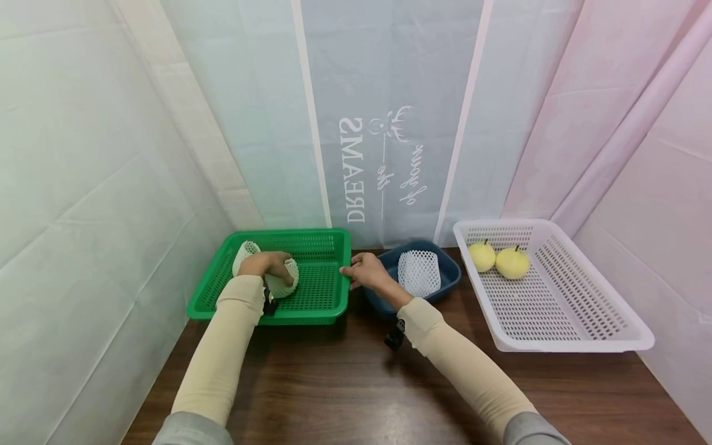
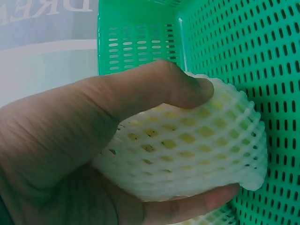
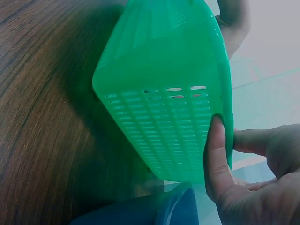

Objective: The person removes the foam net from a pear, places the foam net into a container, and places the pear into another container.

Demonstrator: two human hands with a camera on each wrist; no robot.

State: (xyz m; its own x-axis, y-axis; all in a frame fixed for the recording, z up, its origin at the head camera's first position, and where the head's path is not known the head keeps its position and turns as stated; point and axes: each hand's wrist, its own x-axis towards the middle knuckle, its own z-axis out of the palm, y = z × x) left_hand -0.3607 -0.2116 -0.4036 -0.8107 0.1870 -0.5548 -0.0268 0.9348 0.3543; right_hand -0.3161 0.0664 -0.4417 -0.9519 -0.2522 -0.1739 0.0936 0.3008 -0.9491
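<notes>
Inside the green basket (image 1: 319,281) at the left, my left hand (image 1: 269,264) grips a yellow pear in a white foam net (image 2: 192,145). Its thumb lies on one side of the net and a finger on the other. A second netted pear (image 1: 245,254) lies in the basket at the far-left side, partly behind the hand. My right hand (image 1: 367,272) pinches the basket's right rim (image 3: 225,103) between thumb and fingers; the right wrist view shows the thumb (image 3: 217,150) against the outer wall.
Beside the green basket stands a dark blue basin (image 1: 450,272) holding white foam nets (image 1: 419,273). At the right is a white basket (image 1: 573,309) with two bare yellow pears (image 1: 512,263) in its far-left corner. All stand on a dark wooden table (image 1: 334,383) before a curtain (image 1: 267,111).
</notes>
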